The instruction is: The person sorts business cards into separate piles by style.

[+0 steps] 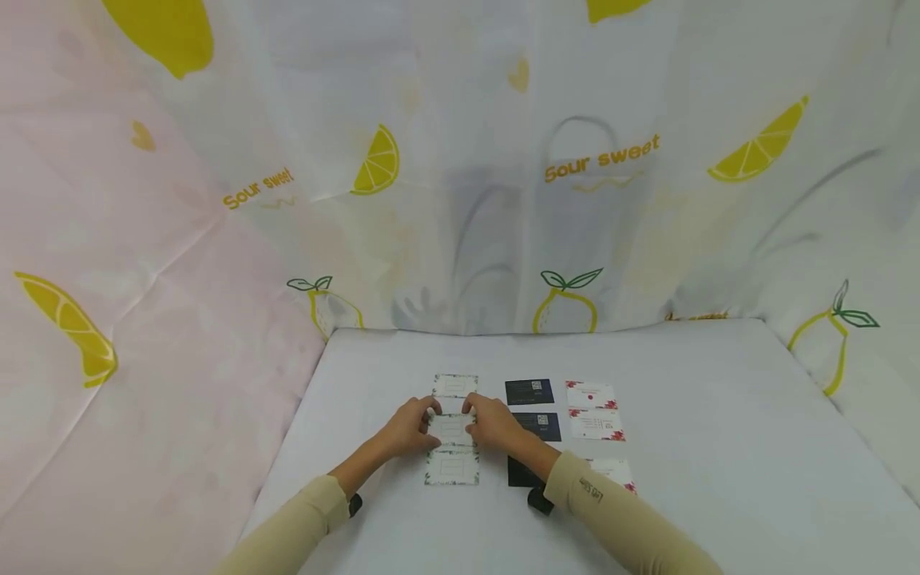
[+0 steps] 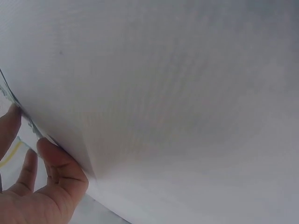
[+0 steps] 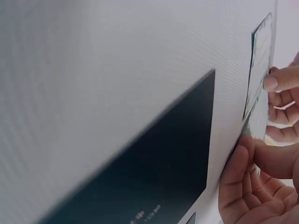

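Note:
A white card with a leafy printed border (image 1: 453,430) lies in the middle of a column of three like cards. At its left edge, my left hand (image 1: 408,427) pinches it with bent thumb and fingers. My right hand (image 1: 496,423) holds the opposite edge the same way, thumb near the lower corner. One matching card (image 1: 455,385) lies just beyond, partly behind the fingers, and another (image 1: 452,469) sits directly below on the near side. The right wrist view shows thumb and finger of the right hand (image 3: 261,175) closed at the card's edge; the left wrist view shows the left hand (image 2: 46,186) at an edge.
Right of the white column lie three black cards, the top one (image 1: 529,391) fully visible and the lowest (image 1: 522,473) partly under the right forearm. Farther right are three white cards with red flowers (image 1: 598,425). A lemon-print curtain (image 1: 460,200) hangs behind the white table (image 1: 719,447).

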Motion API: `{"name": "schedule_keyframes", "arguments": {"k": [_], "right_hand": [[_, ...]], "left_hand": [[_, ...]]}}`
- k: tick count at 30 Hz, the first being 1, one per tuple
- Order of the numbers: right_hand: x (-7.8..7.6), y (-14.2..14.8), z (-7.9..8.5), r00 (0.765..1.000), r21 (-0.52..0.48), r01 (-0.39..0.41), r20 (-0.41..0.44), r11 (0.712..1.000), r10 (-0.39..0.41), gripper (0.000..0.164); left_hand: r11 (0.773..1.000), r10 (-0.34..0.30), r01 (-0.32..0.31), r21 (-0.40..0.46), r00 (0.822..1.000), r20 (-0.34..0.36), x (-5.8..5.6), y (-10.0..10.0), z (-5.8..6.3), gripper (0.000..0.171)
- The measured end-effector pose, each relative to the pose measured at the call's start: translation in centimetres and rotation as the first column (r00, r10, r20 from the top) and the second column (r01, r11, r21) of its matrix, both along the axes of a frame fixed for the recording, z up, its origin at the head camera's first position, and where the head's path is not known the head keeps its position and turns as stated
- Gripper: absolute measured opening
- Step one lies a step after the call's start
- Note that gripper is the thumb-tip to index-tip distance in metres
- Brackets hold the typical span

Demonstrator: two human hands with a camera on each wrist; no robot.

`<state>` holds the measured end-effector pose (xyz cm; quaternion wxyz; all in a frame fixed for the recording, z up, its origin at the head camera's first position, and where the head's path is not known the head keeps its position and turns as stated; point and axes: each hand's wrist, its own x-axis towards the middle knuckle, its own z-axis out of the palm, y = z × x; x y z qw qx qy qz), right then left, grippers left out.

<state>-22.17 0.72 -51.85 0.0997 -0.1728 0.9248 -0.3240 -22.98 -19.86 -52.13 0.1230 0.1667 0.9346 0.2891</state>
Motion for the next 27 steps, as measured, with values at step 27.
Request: {"name": "schedule_keyframes", "arguments": {"k": [27], "right_hand": [[-2.4, 1.3, -0.1, 0.972, -0.335, 0.142, 0.225, 0.932, -0.067, 0.026]], "left_hand": [[0.995, -0.044, 0.048, 0.085, 0.998, -0.044, -2.3, -1.5, 0.6, 0.056]]}}
